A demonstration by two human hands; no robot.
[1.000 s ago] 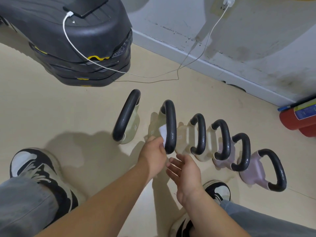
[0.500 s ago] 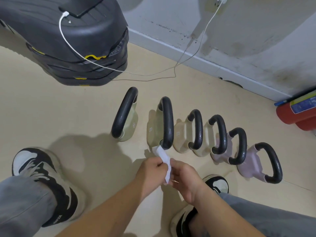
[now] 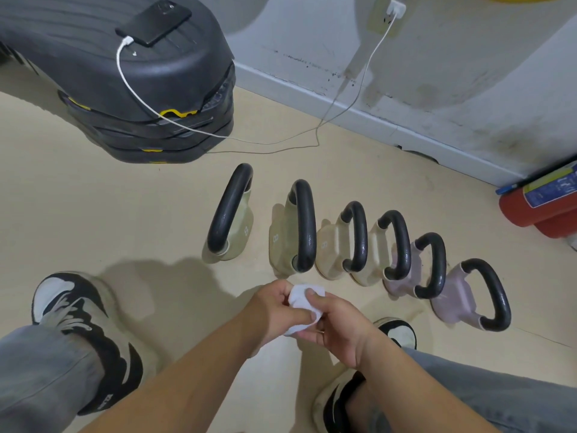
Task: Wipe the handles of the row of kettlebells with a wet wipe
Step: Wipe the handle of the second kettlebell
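Several kettlebells stand in a row on the beige floor, each with a black handle. The leftmost handle [image 3: 229,210] stands a little apart from the second handle [image 3: 304,226]; the rightmost bell [image 3: 459,295] is mauve. A white wet wipe [image 3: 301,303] is bunched between both hands, just in front of the second kettlebell and clear of it. My left hand [image 3: 273,310] pinches its left side and my right hand [image 3: 338,326] holds its right side, thumb on top.
A stack of black step platforms [image 3: 125,89] sits at the back left with a phone [image 3: 153,21] charging on top; its white cable [image 3: 343,107] runs across the floor to a wall socket. A red fire extinguisher [image 3: 543,204] lies at right. My shoes [image 3: 81,326] flank my arms.
My left hand has pulled the wipe off the second handle and back toward me. My right hand has joined it, and the wipe is now bunched between both hands.
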